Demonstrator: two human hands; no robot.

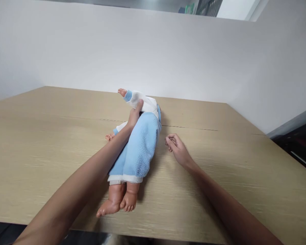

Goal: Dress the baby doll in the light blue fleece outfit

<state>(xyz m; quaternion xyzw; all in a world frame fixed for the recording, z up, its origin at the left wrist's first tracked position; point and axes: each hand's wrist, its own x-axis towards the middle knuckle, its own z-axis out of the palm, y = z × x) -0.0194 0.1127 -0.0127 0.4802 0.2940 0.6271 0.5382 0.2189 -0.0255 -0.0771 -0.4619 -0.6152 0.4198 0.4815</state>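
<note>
A baby doll (142,146) in light blue fleece trousers and a white top with blue cuffs lies tilted on its side on the table. Its bare feet point toward me, and one arm reaches out to the upper left. My left hand (136,114) is closed around the doll's upper body, thumb on the white top and the other fingers hidden. The doll's head is out of sight behind its body. To the right of the doll, apart from it, my right hand (175,146) hovers over the table with its fingers curled in; nothing shows in them.
The light wooden table (219,170) has thin seams running across its top. Behind it rises a white wall (142,51) with an opening along its upper edge. A dark shelf-like object (295,143) stands off the right side of the table.
</note>
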